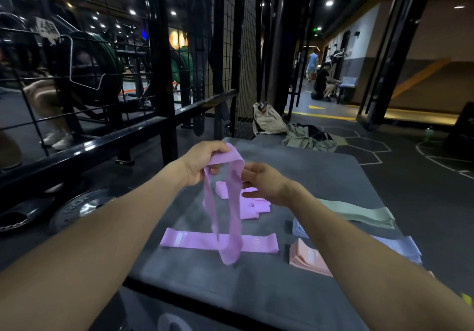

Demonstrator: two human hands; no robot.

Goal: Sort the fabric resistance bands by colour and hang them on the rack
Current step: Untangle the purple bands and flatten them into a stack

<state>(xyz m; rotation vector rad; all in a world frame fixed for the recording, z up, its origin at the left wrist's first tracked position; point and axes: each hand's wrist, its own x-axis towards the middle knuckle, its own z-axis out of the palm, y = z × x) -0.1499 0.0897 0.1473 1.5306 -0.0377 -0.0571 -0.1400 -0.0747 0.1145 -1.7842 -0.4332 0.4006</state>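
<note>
My left hand (pixel 202 162) grips the top of a purple fabric band (pixel 232 218), whose loop hangs down over the grey mat (pixel 295 171). My right hand (pixel 265 183) pinches the same band at its upper right side. Under the loop a second purple band (pixel 189 238) lies flat across the mat. Behind it sits a heap of folded purple bands (pixel 250 209). To the right lie a green stack (pixel 359 214), a blue-grey stack (pixel 400 247) and a pink stack (pixel 306 257), partly hidden by my right forearm. The black wire-grid rack (pixel 241 56) stands beyond the mat.
A black steel rail (pixel 107 138) runs along the left, with weight plates (pixel 77 210) on the floor below it. A beige bag (pixel 268 119) and crumpled clothes (pixel 309 137) lie past the mat's far edge. People are seated at far left and in the corridor at right.
</note>
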